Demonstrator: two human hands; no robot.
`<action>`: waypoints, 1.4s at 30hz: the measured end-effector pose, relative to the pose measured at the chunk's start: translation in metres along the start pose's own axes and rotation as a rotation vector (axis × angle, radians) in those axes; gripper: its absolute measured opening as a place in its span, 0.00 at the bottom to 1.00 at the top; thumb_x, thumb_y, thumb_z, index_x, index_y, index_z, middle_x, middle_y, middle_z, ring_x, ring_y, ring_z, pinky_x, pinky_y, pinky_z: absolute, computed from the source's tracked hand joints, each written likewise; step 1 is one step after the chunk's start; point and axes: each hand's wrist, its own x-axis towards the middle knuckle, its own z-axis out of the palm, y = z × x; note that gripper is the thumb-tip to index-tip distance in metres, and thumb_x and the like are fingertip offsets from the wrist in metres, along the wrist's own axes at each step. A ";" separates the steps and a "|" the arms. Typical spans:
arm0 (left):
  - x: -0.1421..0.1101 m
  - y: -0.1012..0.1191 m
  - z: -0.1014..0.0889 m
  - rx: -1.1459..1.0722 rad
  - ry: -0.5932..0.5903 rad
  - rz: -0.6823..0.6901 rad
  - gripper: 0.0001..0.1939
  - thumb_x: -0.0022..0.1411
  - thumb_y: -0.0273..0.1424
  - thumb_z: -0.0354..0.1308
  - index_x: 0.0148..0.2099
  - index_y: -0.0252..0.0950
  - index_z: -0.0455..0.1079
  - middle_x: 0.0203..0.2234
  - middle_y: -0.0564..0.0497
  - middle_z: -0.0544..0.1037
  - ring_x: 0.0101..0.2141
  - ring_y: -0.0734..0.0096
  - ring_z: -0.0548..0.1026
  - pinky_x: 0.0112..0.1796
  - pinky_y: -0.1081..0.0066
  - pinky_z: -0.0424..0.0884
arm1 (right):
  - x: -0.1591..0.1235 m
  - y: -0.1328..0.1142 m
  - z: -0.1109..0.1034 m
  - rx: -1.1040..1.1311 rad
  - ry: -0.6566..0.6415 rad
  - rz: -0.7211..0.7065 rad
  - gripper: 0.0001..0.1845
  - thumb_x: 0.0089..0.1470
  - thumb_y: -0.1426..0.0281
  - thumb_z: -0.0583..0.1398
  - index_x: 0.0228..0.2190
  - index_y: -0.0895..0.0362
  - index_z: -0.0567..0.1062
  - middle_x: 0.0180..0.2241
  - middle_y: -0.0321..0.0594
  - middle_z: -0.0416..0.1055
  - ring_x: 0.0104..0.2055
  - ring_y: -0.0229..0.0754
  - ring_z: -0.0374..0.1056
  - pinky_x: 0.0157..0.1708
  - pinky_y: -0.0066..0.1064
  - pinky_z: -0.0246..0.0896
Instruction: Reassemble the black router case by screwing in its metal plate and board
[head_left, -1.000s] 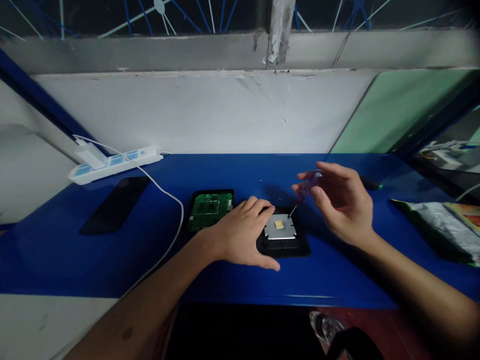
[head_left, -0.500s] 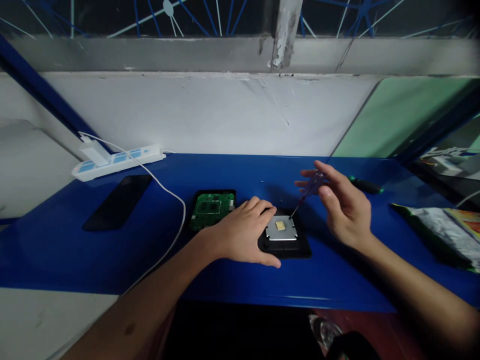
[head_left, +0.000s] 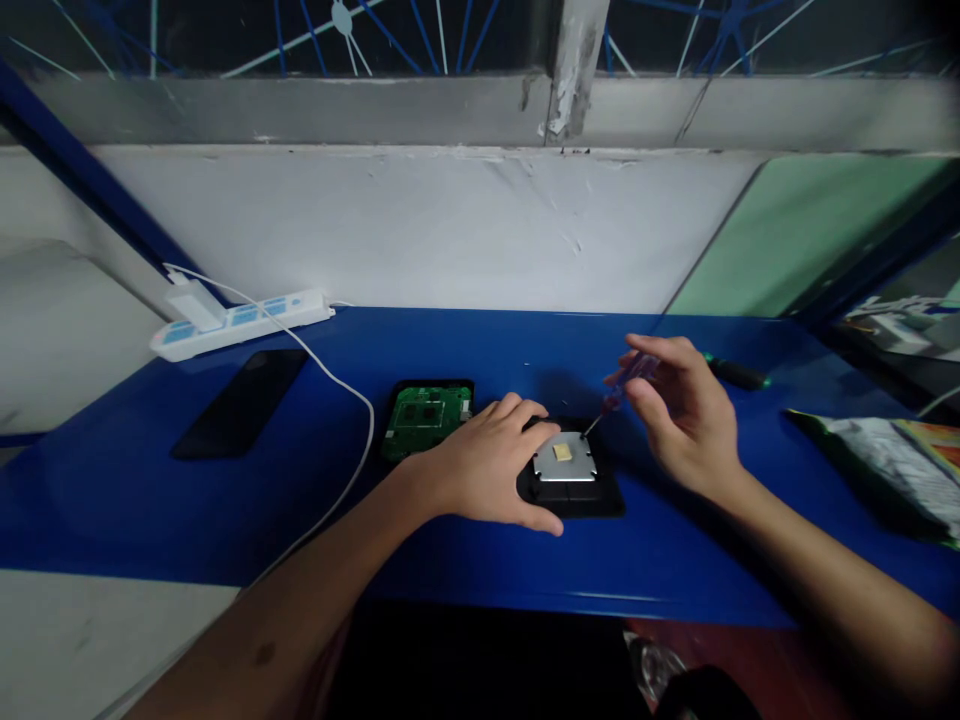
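A black plastic cover lies on the blue table, bearing a silver metal plate with a small yellowish pad at its middle. My left hand grips the cover's left side, thumb at the near edge and fingers over the far part. In my right hand is a screwdriver with a see-through purple handle, held tilted between thumb and fingers. Its tip meets the plate's far right corner; any screw there is too small to make out. Left of the cover, a green circuit board sits in a black casing, partly behind my left hand.
A black phone lies at the left, near a white power strip with a charger plugged in. Its white cable runs down past my left forearm. Beyond my right hand lies a green-and-black screwdriver; a snack bag is at the right.
My right fingers have curled further round the screwdriver handle, and the hand has shifted slightly. The tip stays at the plate's corner. My left hand keeps its hold on the cover.
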 end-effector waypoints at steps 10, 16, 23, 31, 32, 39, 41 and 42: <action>0.000 -0.001 0.000 -0.008 -0.006 -0.004 0.49 0.49 0.62 0.64 0.64 0.36 0.62 0.60 0.39 0.65 0.59 0.46 0.62 0.58 0.50 0.63 | -0.005 -0.010 0.003 0.068 -0.019 0.061 0.24 0.67 0.65 0.53 0.63 0.43 0.63 0.52 0.43 0.74 0.45 0.46 0.77 0.44 0.45 0.77; 0.000 -0.001 0.001 -0.015 -0.008 0.001 0.49 0.50 0.61 0.64 0.66 0.36 0.61 0.60 0.39 0.65 0.59 0.46 0.62 0.58 0.50 0.63 | -0.003 -0.005 0.004 0.016 0.070 -0.041 0.29 0.57 0.70 0.66 0.57 0.42 0.68 0.38 0.38 0.70 0.33 0.42 0.75 0.32 0.39 0.78; 0.000 -0.002 0.003 -0.009 0.012 0.004 0.49 0.50 0.61 0.64 0.65 0.36 0.61 0.60 0.40 0.65 0.58 0.47 0.62 0.58 0.51 0.63 | -0.003 -0.010 0.000 0.037 -0.036 0.055 0.23 0.67 0.65 0.54 0.61 0.42 0.65 0.52 0.43 0.74 0.46 0.48 0.77 0.43 0.46 0.78; 0.000 -0.001 0.001 0.001 -0.006 0.005 0.49 0.50 0.61 0.64 0.65 0.36 0.61 0.61 0.40 0.65 0.59 0.46 0.61 0.58 0.51 0.62 | -0.001 -0.007 0.001 -0.040 0.065 -0.009 0.25 0.57 0.68 0.66 0.55 0.43 0.72 0.39 0.37 0.72 0.37 0.42 0.75 0.38 0.38 0.77; 0.000 -0.001 0.001 0.001 -0.006 0.006 0.49 0.50 0.61 0.64 0.65 0.36 0.61 0.60 0.39 0.65 0.59 0.46 0.62 0.58 0.51 0.63 | 0.000 -0.006 0.000 -0.051 0.066 -0.022 0.23 0.56 0.68 0.67 0.53 0.43 0.73 0.38 0.37 0.71 0.36 0.41 0.74 0.36 0.38 0.77; 0.000 -0.001 0.002 -0.010 0.007 0.005 0.49 0.50 0.60 0.65 0.65 0.37 0.62 0.60 0.40 0.65 0.58 0.46 0.63 0.57 0.51 0.63 | -0.001 -0.007 0.000 0.041 -0.035 0.055 0.22 0.67 0.63 0.54 0.61 0.44 0.66 0.51 0.43 0.73 0.44 0.48 0.76 0.41 0.46 0.77; 0.000 -0.001 0.002 -0.010 0.008 0.007 0.49 0.50 0.61 0.65 0.65 0.37 0.62 0.60 0.40 0.65 0.58 0.46 0.62 0.57 0.51 0.63 | -0.003 -0.008 0.001 0.048 -0.051 0.068 0.24 0.67 0.63 0.53 0.63 0.43 0.63 0.54 0.43 0.73 0.46 0.48 0.77 0.43 0.45 0.77; 0.000 -0.001 0.002 -0.008 0.009 0.006 0.49 0.50 0.61 0.64 0.65 0.37 0.62 0.60 0.39 0.65 0.58 0.46 0.62 0.57 0.51 0.63 | -0.003 -0.009 0.001 0.044 -0.057 0.075 0.25 0.67 0.64 0.53 0.64 0.43 0.62 0.55 0.43 0.73 0.47 0.48 0.77 0.44 0.45 0.77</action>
